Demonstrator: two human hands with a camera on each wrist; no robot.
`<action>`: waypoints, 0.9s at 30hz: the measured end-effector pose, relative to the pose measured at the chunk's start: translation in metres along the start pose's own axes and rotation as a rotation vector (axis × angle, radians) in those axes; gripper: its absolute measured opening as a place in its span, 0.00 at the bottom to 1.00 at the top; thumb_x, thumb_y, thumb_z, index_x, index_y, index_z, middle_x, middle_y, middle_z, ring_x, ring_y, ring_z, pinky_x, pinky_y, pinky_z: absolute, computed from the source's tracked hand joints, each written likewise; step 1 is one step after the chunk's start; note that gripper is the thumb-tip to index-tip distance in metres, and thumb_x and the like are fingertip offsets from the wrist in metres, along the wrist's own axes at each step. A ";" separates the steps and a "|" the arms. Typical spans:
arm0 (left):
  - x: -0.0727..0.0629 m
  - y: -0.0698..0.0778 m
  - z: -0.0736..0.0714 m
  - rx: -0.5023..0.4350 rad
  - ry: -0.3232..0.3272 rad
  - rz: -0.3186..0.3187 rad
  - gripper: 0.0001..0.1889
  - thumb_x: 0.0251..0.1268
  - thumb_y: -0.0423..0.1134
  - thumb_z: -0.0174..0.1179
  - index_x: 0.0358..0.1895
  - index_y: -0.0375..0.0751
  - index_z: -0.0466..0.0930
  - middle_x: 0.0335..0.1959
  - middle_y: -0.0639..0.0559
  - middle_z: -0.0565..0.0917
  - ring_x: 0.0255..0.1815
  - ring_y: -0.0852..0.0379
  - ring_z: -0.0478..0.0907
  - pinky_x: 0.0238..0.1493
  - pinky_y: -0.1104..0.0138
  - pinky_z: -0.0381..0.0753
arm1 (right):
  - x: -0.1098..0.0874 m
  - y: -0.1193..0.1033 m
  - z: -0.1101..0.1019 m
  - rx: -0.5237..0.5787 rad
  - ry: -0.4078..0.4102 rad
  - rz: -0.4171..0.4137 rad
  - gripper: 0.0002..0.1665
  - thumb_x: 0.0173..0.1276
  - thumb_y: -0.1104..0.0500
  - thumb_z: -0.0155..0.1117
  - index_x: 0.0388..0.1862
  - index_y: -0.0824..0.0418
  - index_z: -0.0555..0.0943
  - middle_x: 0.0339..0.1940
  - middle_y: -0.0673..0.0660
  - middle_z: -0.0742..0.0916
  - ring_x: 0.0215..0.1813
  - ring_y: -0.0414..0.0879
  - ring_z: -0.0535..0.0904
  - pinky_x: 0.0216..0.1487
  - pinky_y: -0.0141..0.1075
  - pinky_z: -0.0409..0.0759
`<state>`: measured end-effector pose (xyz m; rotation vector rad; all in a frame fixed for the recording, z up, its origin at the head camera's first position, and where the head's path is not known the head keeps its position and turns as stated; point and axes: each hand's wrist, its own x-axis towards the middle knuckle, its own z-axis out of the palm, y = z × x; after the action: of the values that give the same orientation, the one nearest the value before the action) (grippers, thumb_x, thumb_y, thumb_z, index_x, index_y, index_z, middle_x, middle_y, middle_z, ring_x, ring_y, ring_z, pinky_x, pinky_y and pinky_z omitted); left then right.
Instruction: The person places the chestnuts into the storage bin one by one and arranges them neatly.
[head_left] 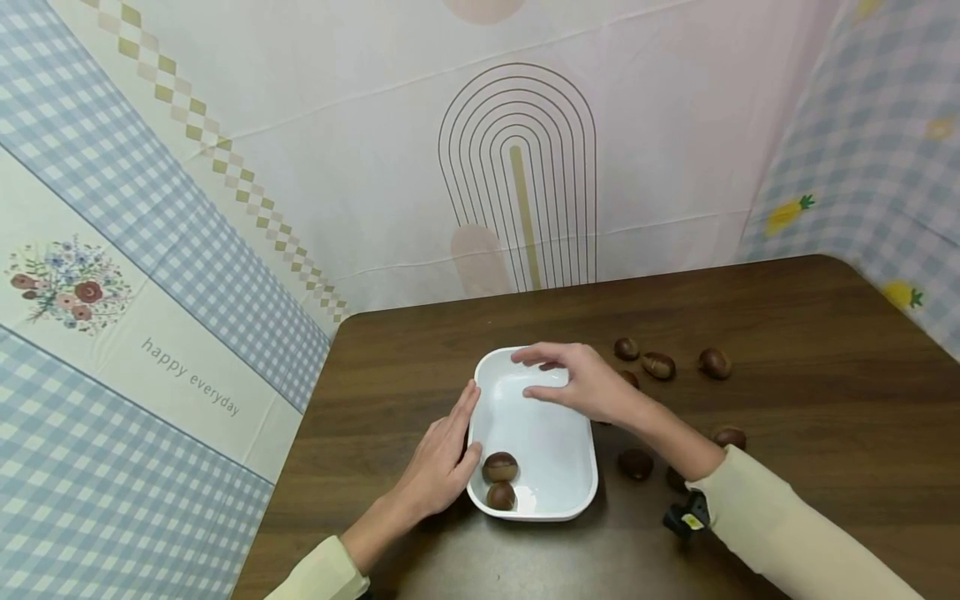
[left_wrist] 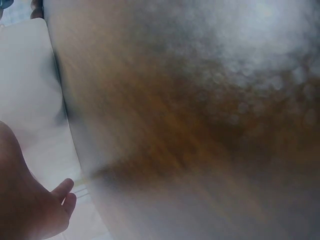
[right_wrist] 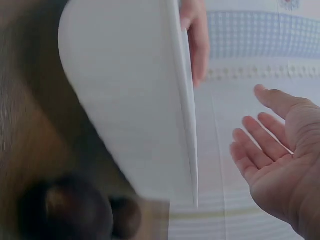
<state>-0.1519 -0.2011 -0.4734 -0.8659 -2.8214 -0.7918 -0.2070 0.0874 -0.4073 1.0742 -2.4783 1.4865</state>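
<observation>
A white rectangular dish lies lengthwise on the table, with two brown chestnuts touching each other in its near left corner. Along the dish's left side rests my left hand, fingers extended against the rim. My right hand hovers over the far right part of the dish, thumb and fingers spread apart. In the right wrist view that hand holds nothing, and the dish's outer wall fills the middle. The left wrist view catches part of the left hand beside the dish.
Several loose chestnuts lie on the wooden table right of the dish, some partly hidden by the right forearm. A black wrist camera hangs beneath the right sleeve. Patterned cloth stands behind the table and at both sides.
</observation>
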 end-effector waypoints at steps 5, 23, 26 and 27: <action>0.001 0.000 0.001 0.003 0.004 0.006 0.39 0.77 0.41 0.50 0.88 0.42 0.48 0.89 0.50 0.49 0.83 0.51 0.61 0.75 0.43 0.66 | -0.010 0.012 -0.025 0.008 0.086 0.049 0.29 0.67 0.64 0.78 0.67 0.63 0.83 0.65 0.61 0.87 0.66 0.59 0.83 0.65 0.56 0.79; 0.004 -0.001 0.004 0.017 0.036 0.015 0.39 0.76 0.39 0.51 0.87 0.41 0.50 0.88 0.48 0.51 0.82 0.49 0.63 0.73 0.43 0.68 | -0.048 0.060 -0.080 0.109 0.300 0.252 0.31 0.74 0.57 0.73 0.74 0.55 0.78 0.71 0.57 0.82 0.69 0.49 0.80 0.67 0.36 0.78; 0.004 -0.001 0.005 0.022 0.038 0.013 0.39 0.77 0.39 0.51 0.87 0.41 0.50 0.88 0.48 0.51 0.82 0.49 0.63 0.73 0.43 0.68 | -0.051 0.064 -0.084 0.122 0.317 0.255 0.31 0.75 0.58 0.72 0.74 0.57 0.78 0.71 0.59 0.82 0.70 0.53 0.79 0.67 0.35 0.78; 0.004 -0.001 0.005 0.020 0.034 0.010 0.39 0.77 0.39 0.51 0.87 0.41 0.50 0.89 0.48 0.51 0.82 0.50 0.63 0.73 0.43 0.68 | -0.052 0.066 -0.085 0.124 0.321 0.255 0.30 0.75 0.58 0.72 0.74 0.57 0.78 0.71 0.60 0.82 0.70 0.53 0.79 0.67 0.34 0.78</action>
<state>-0.1551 -0.1973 -0.4774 -0.8540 -2.7886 -0.7686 -0.2308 0.2019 -0.4317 0.4910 -2.3856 1.7393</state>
